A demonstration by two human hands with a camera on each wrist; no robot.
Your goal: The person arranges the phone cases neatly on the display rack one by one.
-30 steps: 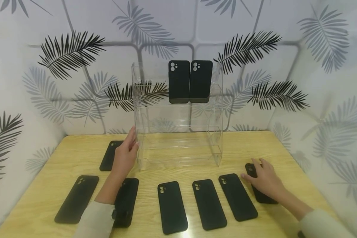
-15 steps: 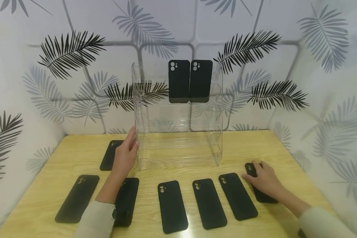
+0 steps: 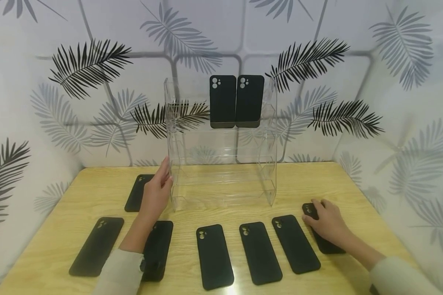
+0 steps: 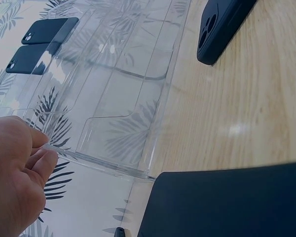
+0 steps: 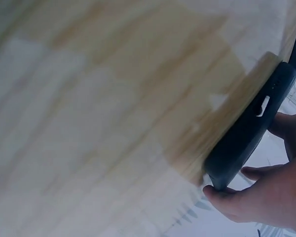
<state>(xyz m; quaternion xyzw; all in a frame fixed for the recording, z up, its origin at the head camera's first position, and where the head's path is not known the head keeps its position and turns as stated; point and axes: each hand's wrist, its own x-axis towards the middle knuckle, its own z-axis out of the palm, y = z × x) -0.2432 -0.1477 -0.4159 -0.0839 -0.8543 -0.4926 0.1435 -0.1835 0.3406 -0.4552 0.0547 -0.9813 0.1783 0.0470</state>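
Note:
A clear tiered rack [image 3: 221, 179] stands at the back of the table. My left hand [image 3: 156, 196] pinches the front edge of its left side panel; in the left wrist view thumb and fingertips meet at that edge. Two black phone cases, a left one [image 3: 223, 100] and a right one [image 3: 249, 100], stand side by side on the rack's top tier. At the right, my right hand [image 3: 330, 223] holds a black phone case [image 3: 324, 244] by its edges near the camera-hole end. In the right wrist view this case [image 5: 249, 128] is tilted beside the thumb and fingers.
Several more black cases lie flat along the front of the table [image 3: 184, 254], among them a middle one [image 3: 215, 257] and one nearest the right hand [image 3: 296, 244]. Another case [image 3: 136, 192] lies left of the rack, partly behind the left hand. A leaf-patterned wall stands behind.
My right hand's fingers have come down and closed on the rightmost phone case, whose top end has shifted slightly left. The left hand stays at the rack's side.

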